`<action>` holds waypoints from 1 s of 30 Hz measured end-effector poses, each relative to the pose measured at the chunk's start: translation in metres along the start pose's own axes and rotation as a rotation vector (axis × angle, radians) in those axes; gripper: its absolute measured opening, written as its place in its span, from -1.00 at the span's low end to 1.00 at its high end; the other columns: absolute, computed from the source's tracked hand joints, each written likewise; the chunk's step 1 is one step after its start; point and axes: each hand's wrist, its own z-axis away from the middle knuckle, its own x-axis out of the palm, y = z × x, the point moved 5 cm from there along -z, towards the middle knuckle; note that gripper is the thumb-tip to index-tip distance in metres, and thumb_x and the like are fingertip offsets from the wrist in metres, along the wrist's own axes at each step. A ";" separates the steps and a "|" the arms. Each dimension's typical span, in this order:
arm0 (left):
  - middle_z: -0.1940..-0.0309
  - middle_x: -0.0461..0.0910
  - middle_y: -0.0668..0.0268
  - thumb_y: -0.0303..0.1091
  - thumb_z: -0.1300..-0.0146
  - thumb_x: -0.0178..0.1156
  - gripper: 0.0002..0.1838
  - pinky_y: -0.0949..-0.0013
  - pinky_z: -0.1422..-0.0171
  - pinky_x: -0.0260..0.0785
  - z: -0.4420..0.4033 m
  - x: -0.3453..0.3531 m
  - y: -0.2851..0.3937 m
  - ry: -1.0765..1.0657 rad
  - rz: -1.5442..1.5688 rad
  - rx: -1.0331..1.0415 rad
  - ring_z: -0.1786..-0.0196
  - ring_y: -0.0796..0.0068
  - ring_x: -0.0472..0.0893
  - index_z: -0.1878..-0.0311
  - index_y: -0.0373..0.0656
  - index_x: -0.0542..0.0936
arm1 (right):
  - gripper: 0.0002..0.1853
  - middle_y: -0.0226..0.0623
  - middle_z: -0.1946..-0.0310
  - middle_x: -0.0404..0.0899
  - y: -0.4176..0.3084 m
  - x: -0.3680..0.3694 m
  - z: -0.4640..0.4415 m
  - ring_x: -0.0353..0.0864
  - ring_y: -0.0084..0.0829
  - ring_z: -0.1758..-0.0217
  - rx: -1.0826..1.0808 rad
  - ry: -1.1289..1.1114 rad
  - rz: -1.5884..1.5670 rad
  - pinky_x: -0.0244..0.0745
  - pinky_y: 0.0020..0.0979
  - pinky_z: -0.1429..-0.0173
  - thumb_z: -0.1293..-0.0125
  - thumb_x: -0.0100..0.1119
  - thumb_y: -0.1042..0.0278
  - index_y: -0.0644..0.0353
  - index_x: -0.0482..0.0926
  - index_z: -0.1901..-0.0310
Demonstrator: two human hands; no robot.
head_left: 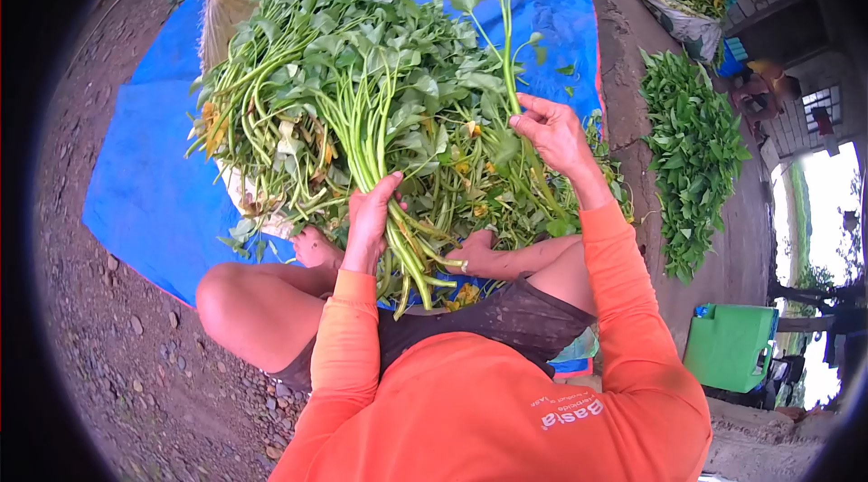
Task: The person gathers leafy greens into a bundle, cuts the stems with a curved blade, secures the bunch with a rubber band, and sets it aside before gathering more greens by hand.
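My left hand is wrapped round a bunch of long green leafy stems. Their cut ends hang below my fist toward my lap, and the leafy tops merge with the heap behind. Off to the right, my right hand pinches a single leafy stem near its lower end, holding it upright with the leaves at the top. In front of me a large heap of the same greens covers much of the blue tarp. Some yellowed leaves show among the stems.
I sit cross-legged at the tarp's near side. To the right, a pile of broad leaves lies on the ground, with a filled sack of greens beyond it. A green plastic container stands at lower right. Gravel borders the tarp at left.
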 end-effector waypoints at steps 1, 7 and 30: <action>0.47 0.59 0.38 -0.24 -0.30 0.53 -0.72 0.44 0.43 0.50 0.000 -0.001 -0.001 -0.004 -0.009 0.010 0.52 0.55 0.59 0.20 -0.20 0.64 | -0.44 -0.24 0.28 0.76 -0.010 0.007 0.005 0.64 -0.49 0.31 -0.024 0.017 0.089 0.58 -0.32 0.14 -0.39 0.46 0.26 0.37 0.65 -0.35; 0.43 0.61 0.41 -0.31 -0.31 0.51 -0.77 0.45 0.35 0.52 0.000 0.005 0.001 0.023 0.014 0.098 0.50 0.58 0.57 0.20 -0.18 0.64 | -0.76 0.01 0.30 0.69 -0.072 0.053 0.037 0.74 0.12 0.18 -0.261 0.213 0.634 0.63 0.08 0.10 -0.41 0.25 0.39 0.25 0.78 -0.02; 0.20 0.70 0.35 0.08 -0.56 0.32 -0.55 0.33 0.18 0.71 -0.038 -0.006 -0.069 -0.366 0.449 -0.273 0.28 0.49 0.71 -0.16 -0.12 0.61 | -0.63 -0.32 0.13 0.80 -0.011 0.219 0.068 0.68 -0.58 0.22 0.342 -0.278 -0.498 0.64 -0.50 0.12 -0.54 0.29 0.52 0.36 0.68 -0.32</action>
